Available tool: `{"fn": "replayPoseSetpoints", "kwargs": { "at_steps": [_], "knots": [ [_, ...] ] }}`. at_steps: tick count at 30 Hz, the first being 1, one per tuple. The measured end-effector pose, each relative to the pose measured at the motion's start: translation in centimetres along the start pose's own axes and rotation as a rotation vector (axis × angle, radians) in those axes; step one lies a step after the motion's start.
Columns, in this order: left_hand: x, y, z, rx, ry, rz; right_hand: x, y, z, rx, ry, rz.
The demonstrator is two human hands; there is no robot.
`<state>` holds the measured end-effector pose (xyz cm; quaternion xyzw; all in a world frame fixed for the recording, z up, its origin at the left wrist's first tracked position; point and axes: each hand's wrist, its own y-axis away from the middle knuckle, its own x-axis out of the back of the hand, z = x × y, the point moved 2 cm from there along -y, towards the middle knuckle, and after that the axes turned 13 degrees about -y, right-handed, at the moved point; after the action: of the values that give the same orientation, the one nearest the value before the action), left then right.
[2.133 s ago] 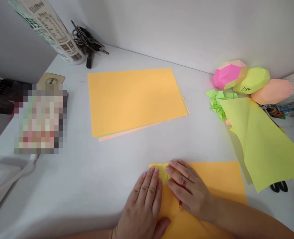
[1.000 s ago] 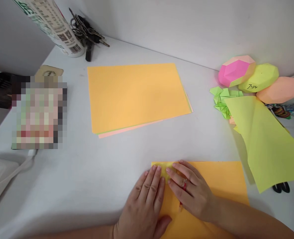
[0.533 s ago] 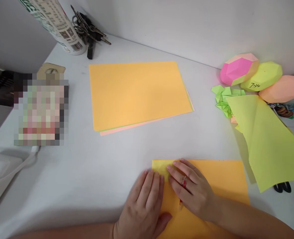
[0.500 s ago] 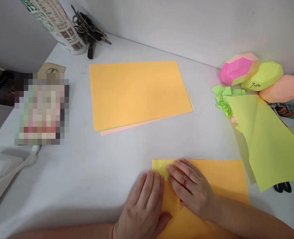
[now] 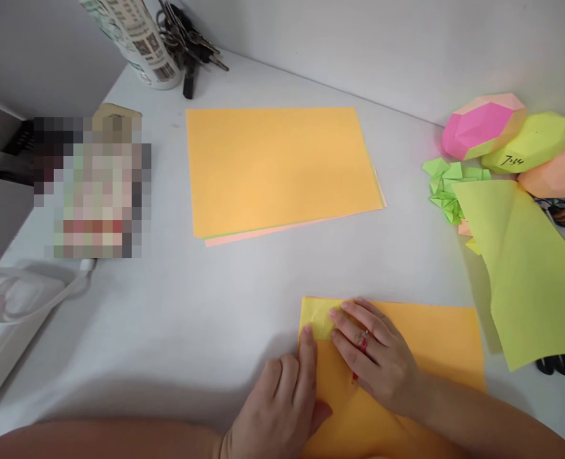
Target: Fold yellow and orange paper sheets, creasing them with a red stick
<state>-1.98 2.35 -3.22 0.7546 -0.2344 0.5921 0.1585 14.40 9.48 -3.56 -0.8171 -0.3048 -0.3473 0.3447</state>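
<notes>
An orange sheet of paper [image 5: 444, 344] lies at the table's front edge, under both hands. A small yellow piece of paper [image 5: 318, 312] sits at its upper left corner. My left hand [image 5: 279, 401] presses its stretched index finger on the left edge of the yellow piece; its other fingers are bent, the thumb is apart, and it holds nothing. My right hand [image 5: 380, 357], with a ring, lies over the yellow piece's right part. A thin red pencil [image 5: 355, 377] shows between its fingers, mostly hidden by the hand.
Behind lies a stack of coloured sheets [image 5: 282, 172], orange on top. At right are a yellow-green sheet [image 5: 530, 280], green folded pieces [image 5: 447, 188] and faceted note pads [image 5: 483, 127]. Keys [image 5: 191, 44], a white canister [image 5: 153, 57], a blurred phone [image 5: 98, 197] and a white charger [image 5: 19, 319] are at left.
My left hand has gone from several flat fingers on the paper to one pressing index finger, the others bent. My right hand stays on the yellow piece. The whole view has shifted slightly.
</notes>
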Motion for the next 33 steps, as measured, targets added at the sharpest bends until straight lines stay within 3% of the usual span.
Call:
{"fn": "replayPoseSetpoints", "kwargs": {
  "at_steps": [8,33],
  "knots": [
    [-0.17,-0.29,-0.19,0.031,0.058,0.101,-0.35,0.56,0.07,0.012,-0.030,-0.041],
    [0.02,0.20,0.01,0.023,0.008,0.030,-0.19,0.35,-0.08,0.001,-0.013,-0.048]
  ]
}}
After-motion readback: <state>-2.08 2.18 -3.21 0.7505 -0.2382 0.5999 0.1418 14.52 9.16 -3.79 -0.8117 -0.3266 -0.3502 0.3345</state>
